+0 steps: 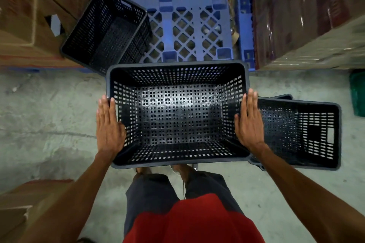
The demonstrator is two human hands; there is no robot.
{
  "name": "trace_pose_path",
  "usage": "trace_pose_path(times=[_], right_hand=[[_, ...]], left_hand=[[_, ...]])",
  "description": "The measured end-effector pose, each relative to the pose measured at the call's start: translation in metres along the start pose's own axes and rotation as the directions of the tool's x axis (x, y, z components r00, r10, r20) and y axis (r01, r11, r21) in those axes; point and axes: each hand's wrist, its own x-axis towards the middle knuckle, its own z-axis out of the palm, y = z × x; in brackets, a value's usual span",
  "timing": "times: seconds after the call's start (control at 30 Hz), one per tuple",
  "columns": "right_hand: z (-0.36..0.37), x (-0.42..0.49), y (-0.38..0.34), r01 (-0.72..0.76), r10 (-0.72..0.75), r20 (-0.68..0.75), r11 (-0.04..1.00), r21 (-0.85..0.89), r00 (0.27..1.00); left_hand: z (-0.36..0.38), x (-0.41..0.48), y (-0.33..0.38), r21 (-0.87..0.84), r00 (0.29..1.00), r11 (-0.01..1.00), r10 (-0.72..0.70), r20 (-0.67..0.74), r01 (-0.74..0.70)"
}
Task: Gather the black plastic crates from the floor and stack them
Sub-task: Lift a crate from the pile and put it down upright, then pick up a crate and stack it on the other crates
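Note:
A black perforated plastic crate (pixel 177 112) is held in front of me, open side up, above the concrete floor. My left hand (pixel 108 124) is flat against its left wall and my right hand (pixel 250 122) is flat against its right wall, thumbs hooked inside the rim. A second black crate (pixel 106 29) leans tilted at the upper left, resting on the blue pallet's corner. A third black crate (pixel 300 134) lies at the right on the floor, with another rim edge showing beneath it.
A blue lattice pallet (pixel 187 16) lies ahead between stacks of cardboard boxes on the left (pixel 29 16) and wrapped boxes on the right (pixel 308 16). A green crate edge (pixel 358 94) shows at far right. More cardboard (pixel 23 203) sits at lower left.

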Motion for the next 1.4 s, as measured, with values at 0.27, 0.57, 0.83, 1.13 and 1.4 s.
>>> trace_pose_path(times=[0.27,0.57,0.83,1.13,1.4], right_hand=[[0.001,0.005,0.004,-0.008,0.008,0.051,1.0,0.003,0.999],[-0.008,0.001,-0.004,-0.019,0.033,0.104,0.991,-0.133,0.994],[-0.036,-0.012,-0.076,-0.1,0.17,0.198,0.941,-0.323,0.965],[-0.06,-0.002,-0.302,0.016,-0.017,0.051,0.999,0.028,0.999],[-0.064,0.029,-0.474,0.075,-0.068,-0.052,0.987,0.145,0.996]], left_hand=[[0.001,0.006,-0.003,-0.028,0.999,0.999,0.044,-0.002,-0.044],[-0.003,0.0,0.002,0.049,0.998,0.997,0.051,0.042,-0.053],[-0.042,-0.002,0.002,-0.024,0.964,0.995,0.098,0.247,-0.095],[-0.095,-0.015,-0.084,-0.182,0.987,0.983,0.054,0.149,-0.026],[-0.141,-0.001,-0.23,-0.292,0.979,0.949,-0.059,0.196,0.116]])
